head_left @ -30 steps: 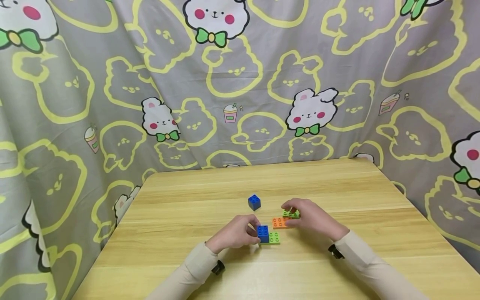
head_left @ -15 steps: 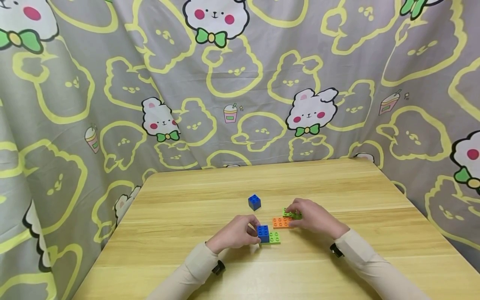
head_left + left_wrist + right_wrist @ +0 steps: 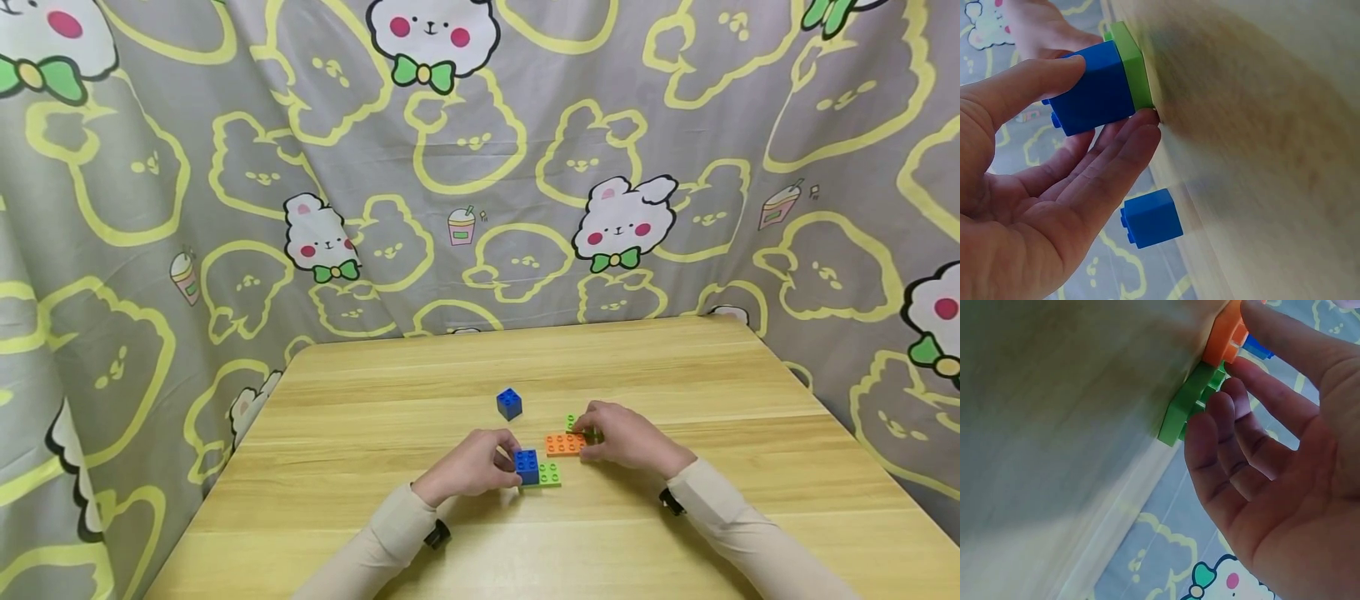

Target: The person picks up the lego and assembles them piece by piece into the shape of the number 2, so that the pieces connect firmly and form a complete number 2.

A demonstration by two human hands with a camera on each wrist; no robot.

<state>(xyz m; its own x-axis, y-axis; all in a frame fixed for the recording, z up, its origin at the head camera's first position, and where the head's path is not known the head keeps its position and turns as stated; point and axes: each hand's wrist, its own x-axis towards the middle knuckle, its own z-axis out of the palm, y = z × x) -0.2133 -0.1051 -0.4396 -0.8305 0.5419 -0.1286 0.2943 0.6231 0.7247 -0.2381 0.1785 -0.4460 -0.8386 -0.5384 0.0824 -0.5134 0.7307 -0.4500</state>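
In the head view my left hand (image 3: pixel 472 462) holds a blue toy brick (image 3: pixel 527 467) between thumb and fingers. That brick sits on the left half of a flat light-green brick (image 3: pixel 550 474); in the left wrist view the thumb lies on the blue brick (image 3: pixel 1094 90) and fingertips reach the green brick (image 3: pixel 1134 65). My right hand (image 3: pixel 626 435) pinches the right end of a flat orange brick (image 3: pixel 564 445), thumb on the near side, index finger on the far side. Behind it lies another flat green brick (image 3: pixel 1188 403), partly hidden by the fingers in the head view.
A second blue brick (image 3: pixel 509 404) stands alone farther back on the wooden table (image 3: pixel 360 392). A patterned grey curtain (image 3: pixel 525 150) hangs behind the table and along its sides.
My right hand has shifted slightly right, and its fingertips have come back from over the rear green brick to the orange brick. My left hand stays in place on the blue brick.
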